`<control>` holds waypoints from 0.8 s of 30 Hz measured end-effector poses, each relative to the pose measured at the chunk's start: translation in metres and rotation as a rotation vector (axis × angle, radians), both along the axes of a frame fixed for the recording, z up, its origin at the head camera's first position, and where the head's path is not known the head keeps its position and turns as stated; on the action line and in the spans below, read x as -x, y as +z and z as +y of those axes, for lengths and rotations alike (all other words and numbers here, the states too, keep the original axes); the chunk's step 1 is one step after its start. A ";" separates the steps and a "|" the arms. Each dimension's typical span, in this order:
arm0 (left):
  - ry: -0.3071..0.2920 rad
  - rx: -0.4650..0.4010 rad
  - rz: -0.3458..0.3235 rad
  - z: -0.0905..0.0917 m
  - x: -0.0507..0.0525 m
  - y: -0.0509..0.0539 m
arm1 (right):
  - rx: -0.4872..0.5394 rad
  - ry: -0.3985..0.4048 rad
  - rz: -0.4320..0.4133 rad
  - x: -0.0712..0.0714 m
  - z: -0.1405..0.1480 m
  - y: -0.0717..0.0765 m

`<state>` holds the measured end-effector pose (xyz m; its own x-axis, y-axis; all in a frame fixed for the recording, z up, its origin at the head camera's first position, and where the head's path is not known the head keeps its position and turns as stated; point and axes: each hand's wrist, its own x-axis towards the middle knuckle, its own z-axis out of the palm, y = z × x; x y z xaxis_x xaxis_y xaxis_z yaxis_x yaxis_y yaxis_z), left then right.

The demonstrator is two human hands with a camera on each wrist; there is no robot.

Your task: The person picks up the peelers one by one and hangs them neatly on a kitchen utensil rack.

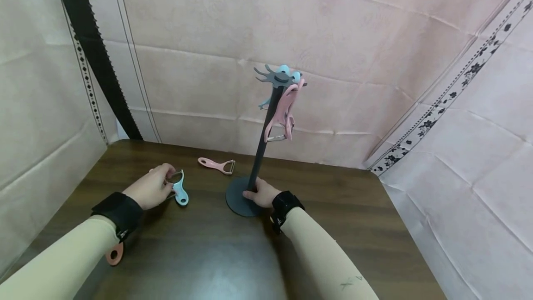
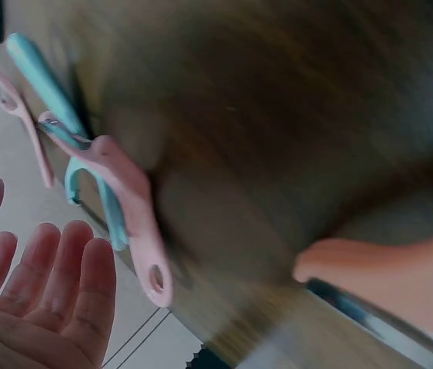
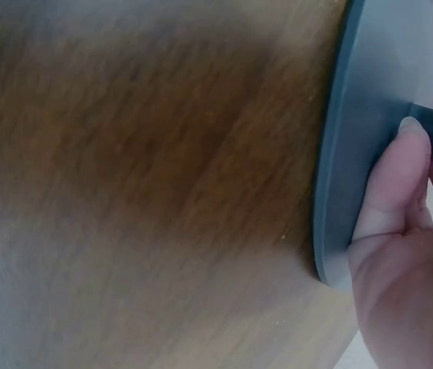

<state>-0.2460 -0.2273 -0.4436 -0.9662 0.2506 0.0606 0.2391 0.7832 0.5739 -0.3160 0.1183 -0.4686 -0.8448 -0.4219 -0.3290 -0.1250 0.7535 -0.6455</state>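
My left hand (image 1: 154, 186) is beside a light blue peeler (image 1: 181, 193) on the table; its fingers are extended in the left wrist view, thumb apart. There a pink peeler (image 2: 135, 207) lies across the blue peeler (image 2: 43, 77); the hand hides it in the head view. With my right hand (image 1: 263, 193) I grip the pole of a dark grey stand (image 1: 263, 145), just above its round base (image 3: 378, 84). Pink peelers (image 1: 285, 105) hang from the stand's hooked top, and light blue handle ends (image 1: 284, 69) show there.
Behind the left hand, another pink peeler (image 1: 214, 165) lies toward the back of the wooden table (image 1: 200, 253). An orange peeler (image 1: 114, 254) lies near the left forearm, partly covered by it. Pale cloth walls (image 1: 200, 82) surround the table at the back and sides.
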 end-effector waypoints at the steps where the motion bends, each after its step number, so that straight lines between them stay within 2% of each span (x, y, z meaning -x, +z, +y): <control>1: -0.004 0.011 0.001 -0.001 0.000 -0.001 | -0.003 -0.008 -0.007 0.000 -0.001 0.002; 4: -0.025 0.061 0.017 -0.002 0.002 -0.004 | -0.017 -0.026 -0.019 -0.001 -0.003 0.006; 8: -0.033 0.166 0.073 -0.008 0.007 -0.006 | -0.019 -0.034 -0.018 0.000 -0.005 0.006; 11: 0.001 0.222 0.102 -0.017 0.014 -0.005 | -0.012 -0.043 -0.022 0.000 -0.006 0.006; 13: 0.040 0.246 0.085 -0.024 0.018 -0.001 | -0.009 -0.048 -0.027 0.000 -0.006 0.006; 15: 0.085 0.276 0.049 -0.031 0.020 0.001 | -0.011 -0.051 -0.029 0.001 -0.006 0.006; 20: 0.193 0.366 -0.164 -0.038 0.019 -0.004 | -0.020 -0.049 -0.019 -0.002 -0.006 0.008; 22: 0.210 0.377 -0.257 -0.038 0.018 -0.008 | -0.016 -0.050 -0.020 -0.006 -0.006 0.010; 24: 0.214 0.368 -0.318 -0.038 0.016 -0.012 | -0.016 -0.053 -0.022 -0.008 -0.006 0.009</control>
<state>-0.2622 -0.2652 -0.4555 -0.9543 -0.0043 -0.2988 -0.0890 0.9586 0.2705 -0.3080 0.1121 -0.4600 -0.8584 -0.3713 -0.3541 -0.0703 0.7688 -0.6356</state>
